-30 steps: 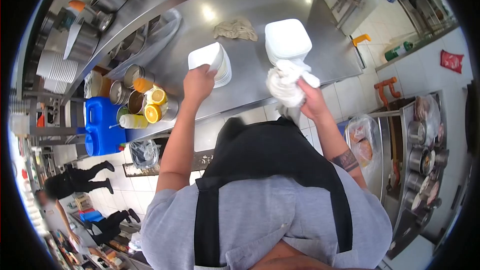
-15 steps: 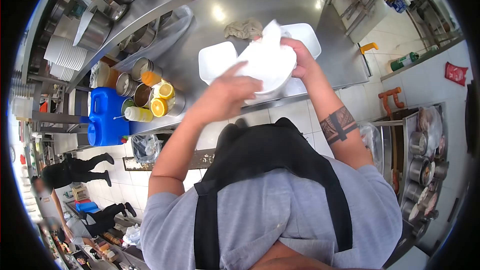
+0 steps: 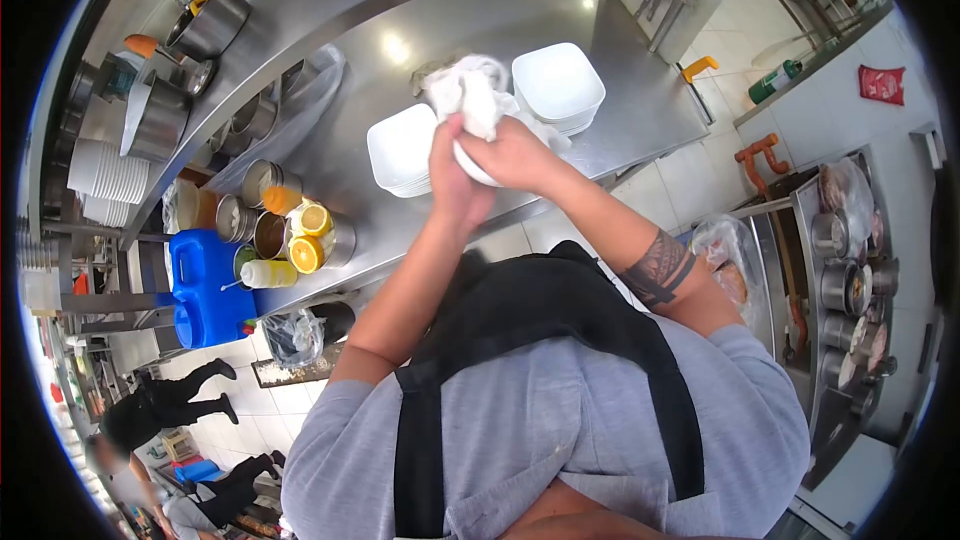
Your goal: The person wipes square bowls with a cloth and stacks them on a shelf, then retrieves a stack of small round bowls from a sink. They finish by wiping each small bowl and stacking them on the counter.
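Observation:
My left hand point(image 3: 457, 175) and my right hand point(image 3: 512, 153) are together over the front of a steel counter point(image 3: 420, 15). Between them is a white bowl point(image 3: 472, 164), mostly hidden by the hands. My right hand grips a bunched white cloth point(image 3: 470, 90) that stands up above the bowl, and my left fingers wrap the bowl's left side. A stack of square white bowls point(image 3: 400, 145) is just left of the hands, and another stack point(image 3: 558, 82) is to the right. Behind the cloth lies a greyish rag point(image 3: 428, 74), partly covered.
At the left are a blue jug point(image 3: 205, 285), a yellow squeeze bottle point(image 3: 268, 273), cut oranges point(image 3: 306, 253) and metal containers point(image 3: 235, 218). A shelf point(image 3: 300, 15) with pots and stacked bowls runs overhead. Two people point(image 3: 150, 415) are at lower left. Pots point(image 3: 840, 288) stand at right.
My left hand has moved from beside the bowl to hold it. The bowl has tilted and come left, and the cloth is bunched above it. The view has shifted, showing the right stack more fully.

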A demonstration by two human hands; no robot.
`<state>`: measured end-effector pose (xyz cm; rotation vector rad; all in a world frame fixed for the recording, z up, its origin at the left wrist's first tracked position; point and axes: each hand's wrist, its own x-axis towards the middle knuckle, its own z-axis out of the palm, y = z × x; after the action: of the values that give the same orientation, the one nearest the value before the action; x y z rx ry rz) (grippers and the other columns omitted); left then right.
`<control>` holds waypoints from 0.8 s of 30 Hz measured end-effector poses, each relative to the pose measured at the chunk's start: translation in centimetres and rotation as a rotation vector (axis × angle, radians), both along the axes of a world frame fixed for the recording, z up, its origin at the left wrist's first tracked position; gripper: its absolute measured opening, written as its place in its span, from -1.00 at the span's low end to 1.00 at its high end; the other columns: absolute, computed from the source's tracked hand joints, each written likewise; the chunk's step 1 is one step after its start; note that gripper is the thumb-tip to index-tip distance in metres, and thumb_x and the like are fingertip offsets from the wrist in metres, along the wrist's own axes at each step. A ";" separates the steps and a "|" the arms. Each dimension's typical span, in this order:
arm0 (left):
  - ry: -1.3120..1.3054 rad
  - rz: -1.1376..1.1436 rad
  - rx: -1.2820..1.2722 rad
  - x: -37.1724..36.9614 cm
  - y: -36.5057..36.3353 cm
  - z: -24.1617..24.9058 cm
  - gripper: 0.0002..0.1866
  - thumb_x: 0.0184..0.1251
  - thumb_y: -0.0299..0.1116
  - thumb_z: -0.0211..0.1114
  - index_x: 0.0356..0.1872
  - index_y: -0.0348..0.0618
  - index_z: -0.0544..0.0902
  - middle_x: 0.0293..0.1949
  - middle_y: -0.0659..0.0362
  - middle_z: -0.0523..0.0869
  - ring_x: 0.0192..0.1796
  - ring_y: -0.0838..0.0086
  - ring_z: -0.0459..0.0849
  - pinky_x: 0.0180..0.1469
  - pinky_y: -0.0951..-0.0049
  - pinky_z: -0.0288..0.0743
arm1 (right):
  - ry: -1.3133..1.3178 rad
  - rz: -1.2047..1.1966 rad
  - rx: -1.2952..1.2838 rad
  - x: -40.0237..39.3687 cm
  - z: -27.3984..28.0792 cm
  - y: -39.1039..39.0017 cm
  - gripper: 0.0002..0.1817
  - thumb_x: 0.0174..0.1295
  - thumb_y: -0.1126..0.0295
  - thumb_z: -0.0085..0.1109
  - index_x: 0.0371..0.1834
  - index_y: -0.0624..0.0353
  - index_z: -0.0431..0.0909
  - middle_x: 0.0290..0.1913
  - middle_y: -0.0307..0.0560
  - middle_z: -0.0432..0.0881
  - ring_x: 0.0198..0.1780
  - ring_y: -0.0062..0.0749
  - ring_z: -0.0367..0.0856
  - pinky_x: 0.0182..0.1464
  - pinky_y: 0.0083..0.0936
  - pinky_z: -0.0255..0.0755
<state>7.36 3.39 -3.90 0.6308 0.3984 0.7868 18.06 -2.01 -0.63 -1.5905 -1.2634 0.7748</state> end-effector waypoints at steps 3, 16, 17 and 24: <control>-0.169 -0.021 -0.119 -1.5 2.0 0.1 -0.31 0.43 0.04 0.19 0.45 -0.17 0.46 0.25 0.00 0.69 0.27 0.13 0.68 0.39 0.09 0.49 | 0.265 0.272 -0.115 1.0 0.6 -2.1 -0.35 0.47 -0.10 0.21 0.43 0.12 0.54 0.35 0.25 0.61 0.39 0.12 0.57 0.43 -0.22 0.40; -0.005 -0.207 -0.070 0.8 4.2 -3.3 -0.30 0.26 -0.07 0.17 0.35 -0.35 0.51 0.16 -0.12 0.72 0.19 0.00 0.73 0.33 0.06 0.59 | 0.131 0.280 0.001 7.2 -3.1 -7.9 -0.51 0.22 0.36 0.42 0.23 0.25 0.64 0.31 0.10 0.65 0.38 -0.03 0.57 0.40 -0.17 0.42; 0.016 -0.130 -0.077 1.7 4.2 -3.2 -0.28 0.26 -0.05 0.17 0.37 -0.37 0.49 0.20 -0.13 0.69 0.24 0.00 0.70 0.36 0.06 0.55 | 0.035 0.232 0.188 9.0 -3.8 -10.0 -0.55 0.22 0.38 0.44 0.18 0.24 0.67 0.19 0.06 0.73 0.28 -0.08 0.66 0.34 -0.19 0.50; 0.637 -0.091 0.359 8.4 9.4 -5.0 -0.44 0.43 -0.32 0.05 0.34 -0.51 0.45 0.04 -0.22 0.72 -0.04 0.14 0.79 -0.02 0.16 0.68 | 1.043 -0.376 0.390 12.0 -9.0 -21.3 -0.49 0.60 0.25 0.01 0.50 0.29 0.39 0.36 0.03 0.62 0.38 -0.17 0.61 0.46 -0.19 0.48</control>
<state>15.75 12.82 -8.89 1.2355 0.8108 0.5577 30.02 -23.31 -9.67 -0.8312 -0.3036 0.8617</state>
